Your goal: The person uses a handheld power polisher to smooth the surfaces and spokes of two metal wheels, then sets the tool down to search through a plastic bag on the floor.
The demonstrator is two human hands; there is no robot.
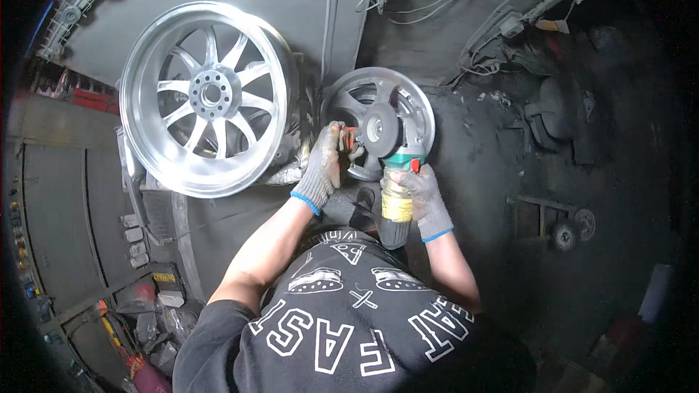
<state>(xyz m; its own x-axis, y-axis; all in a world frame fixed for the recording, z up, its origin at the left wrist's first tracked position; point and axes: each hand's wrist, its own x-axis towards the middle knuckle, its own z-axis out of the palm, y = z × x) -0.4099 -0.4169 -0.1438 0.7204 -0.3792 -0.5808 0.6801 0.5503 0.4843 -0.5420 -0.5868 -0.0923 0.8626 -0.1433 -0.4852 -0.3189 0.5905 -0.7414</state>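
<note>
My right hand [424, 196], in a grey knit glove with a blue cuff, grips the body of an angle grinder [397, 207]. The grinder has a green collar, a red switch and yellow tape around its body. Its round grey disc [391, 131] faces up and to the left. My left hand [325, 164], gloved the same way, is closed around a small red-orange piece [350, 138] close by the disc; its kind is unclear. Under the tool lies a grey alloy wheel [420, 98], partly hidden by the grinder and my hand.
A large bright alloy wheel [242, 161] stands on a support at the left. Cables [437, 7] hang at the top. A small wheeled frame [553, 222] stands on the dark floor at the right. Bags and tools [156, 320] crowd the lower left, near a metal cabinet [62, 225].
</note>
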